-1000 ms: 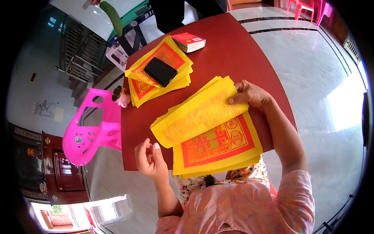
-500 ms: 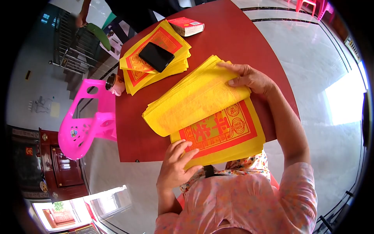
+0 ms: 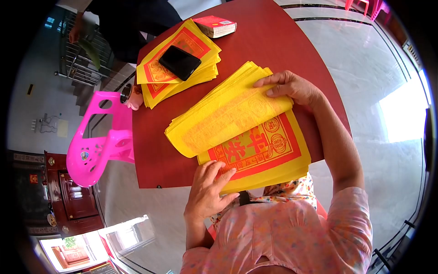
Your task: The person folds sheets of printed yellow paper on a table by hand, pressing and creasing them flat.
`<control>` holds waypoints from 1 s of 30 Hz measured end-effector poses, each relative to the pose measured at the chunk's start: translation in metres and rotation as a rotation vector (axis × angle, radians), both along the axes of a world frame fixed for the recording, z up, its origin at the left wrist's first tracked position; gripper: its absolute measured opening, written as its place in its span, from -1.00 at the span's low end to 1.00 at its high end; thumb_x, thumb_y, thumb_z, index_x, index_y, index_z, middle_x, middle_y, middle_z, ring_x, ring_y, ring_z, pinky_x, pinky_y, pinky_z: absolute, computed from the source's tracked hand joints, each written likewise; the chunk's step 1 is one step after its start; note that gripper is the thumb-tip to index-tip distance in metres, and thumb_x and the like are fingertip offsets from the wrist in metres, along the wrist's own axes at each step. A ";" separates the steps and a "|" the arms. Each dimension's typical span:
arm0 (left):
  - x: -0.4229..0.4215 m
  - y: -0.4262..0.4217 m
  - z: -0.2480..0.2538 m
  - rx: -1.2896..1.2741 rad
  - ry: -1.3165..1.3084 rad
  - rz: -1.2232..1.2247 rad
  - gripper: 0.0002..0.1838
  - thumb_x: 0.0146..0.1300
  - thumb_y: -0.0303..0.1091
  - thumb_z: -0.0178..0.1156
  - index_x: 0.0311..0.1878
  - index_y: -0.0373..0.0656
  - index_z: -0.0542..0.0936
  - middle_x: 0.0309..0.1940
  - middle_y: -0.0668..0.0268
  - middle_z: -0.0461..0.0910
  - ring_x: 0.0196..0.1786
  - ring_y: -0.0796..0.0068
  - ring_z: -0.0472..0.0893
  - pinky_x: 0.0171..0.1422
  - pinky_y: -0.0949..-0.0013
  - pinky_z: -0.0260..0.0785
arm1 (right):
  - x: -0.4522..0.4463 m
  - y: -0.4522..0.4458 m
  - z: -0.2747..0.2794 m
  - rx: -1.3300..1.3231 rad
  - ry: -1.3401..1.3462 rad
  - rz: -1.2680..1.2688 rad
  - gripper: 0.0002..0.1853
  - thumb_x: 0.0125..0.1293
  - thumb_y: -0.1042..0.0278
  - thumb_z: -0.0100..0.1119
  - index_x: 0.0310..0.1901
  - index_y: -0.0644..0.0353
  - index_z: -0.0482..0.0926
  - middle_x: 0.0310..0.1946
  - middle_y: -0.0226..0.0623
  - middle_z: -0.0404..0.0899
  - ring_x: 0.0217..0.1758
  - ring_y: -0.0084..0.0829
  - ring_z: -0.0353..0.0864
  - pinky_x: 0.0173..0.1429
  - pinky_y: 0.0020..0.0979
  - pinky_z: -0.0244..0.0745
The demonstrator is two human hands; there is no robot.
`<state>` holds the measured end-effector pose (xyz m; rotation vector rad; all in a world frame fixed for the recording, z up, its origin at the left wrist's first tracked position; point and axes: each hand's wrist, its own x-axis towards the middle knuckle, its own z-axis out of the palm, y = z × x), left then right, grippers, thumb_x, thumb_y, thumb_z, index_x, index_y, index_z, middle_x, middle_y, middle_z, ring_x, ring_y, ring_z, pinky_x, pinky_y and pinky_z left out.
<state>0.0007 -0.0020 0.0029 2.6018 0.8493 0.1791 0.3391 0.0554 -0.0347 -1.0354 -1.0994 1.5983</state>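
Grasping folded yellow paper sheets (image 3: 232, 112) in right hand (image 3: 297, 88), likely exposing red-printed stack (image 3: 262, 153) beneath; touching stack's corner with left hand (image 3: 205, 192), grip unclear.

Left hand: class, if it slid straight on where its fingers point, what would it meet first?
The left hand would probably meet the near edge of the turned-back yellow sheets, though how high that edge sits is unclear.

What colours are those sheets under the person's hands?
The paper sheets are yellow with red printed designs, seen best in the head view.
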 end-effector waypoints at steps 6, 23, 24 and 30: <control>-0.004 0.003 0.001 -0.013 -0.040 -0.002 -0.41 -0.14 -0.24 0.43 0.04 -0.19 0.58 0.08 0.10 0.44 0.18 0.06 0.37 0.26 0.12 0.27 | -0.002 -0.001 0.002 -0.016 0.032 -0.010 -0.63 0.20 0.51 0.18 0.07 0.28 0.56 -0.03 -0.24 0.62 -0.03 -0.48 0.60 0.17 -0.49 0.45; -0.025 0.016 -0.006 -0.031 -0.482 0.187 -0.77 -0.09 -0.62 0.29 -0.27 -0.32 0.61 -0.21 0.17 0.58 -0.10 0.21 0.57 -0.02 0.30 0.44 | -0.001 0.000 0.003 -0.037 0.070 -0.010 -0.63 0.18 0.53 0.17 0.06 0.29 0.57 -0.05 -0.21 0.62 -0.08 -0.48 0.62 0.12 -0.50 0.48; -0.024 0.016 -0.007 -0.042 -0.531 0.217 -0.80 -0.07 -0.61 0.30 -0.29 -0.33 0.60 -0.25 0.18 0.58 -0.15 0.24 0.58 -0.06 0.33 0.44 | 0.000 0.000 0.002 -0.017 0.055 -0.008 -0.63 0.18 0.53 0.17 0.06 0.29 0.57 -0.05 -0.21 0.62 -0.08 -0.48 0.62 0.11 -0.50 0.48; -0.023 0.020 -0.012 -0.090 -0.683 0.361 -0.87 0.05 -0.58 0.31 -0.31 -0.35 0.60 -0.34 0.20 0.58 -0.27 0.40 0.55 -0.16 0.44 0.40 | 0.001 0.000 0.001 0.004 0.034 0.006 -0.64 0.18 0.51 0.17 0.05 0.29 0.58 -0.07 -0.22 0.63 -0.07 -0.49 0.61 0.11 -0.52 0.47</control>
